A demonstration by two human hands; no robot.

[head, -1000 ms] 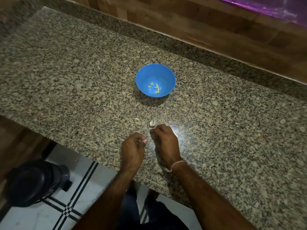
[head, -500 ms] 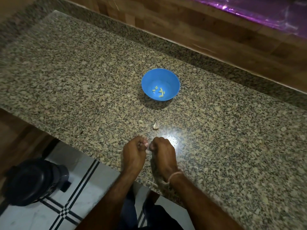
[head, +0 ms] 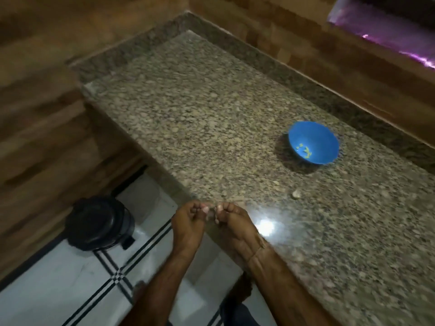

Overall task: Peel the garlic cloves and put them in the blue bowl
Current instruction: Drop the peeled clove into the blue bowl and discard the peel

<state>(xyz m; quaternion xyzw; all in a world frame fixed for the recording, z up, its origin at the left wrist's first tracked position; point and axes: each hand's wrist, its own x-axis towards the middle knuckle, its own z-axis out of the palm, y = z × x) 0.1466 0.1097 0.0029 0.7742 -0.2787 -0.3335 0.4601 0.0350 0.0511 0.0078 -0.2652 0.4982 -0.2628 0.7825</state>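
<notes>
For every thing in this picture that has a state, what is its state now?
blue bowl: upright on the counter, a few yellowish pieces inside.
loose clove: lying on the counter, apart from bowl and hands.
left hand: fingers curled, pinching a pale bit.
right hand: fingers curled, pinching the same bit.
black bin: upright on the floor.

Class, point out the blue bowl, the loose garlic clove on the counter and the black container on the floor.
blue bowl (head: 324,140): head view, bare inner wall.
loose garlic clove (head: 296,194): head view, its middle.
black container (head: 98,222): head view, its top.
</notes>
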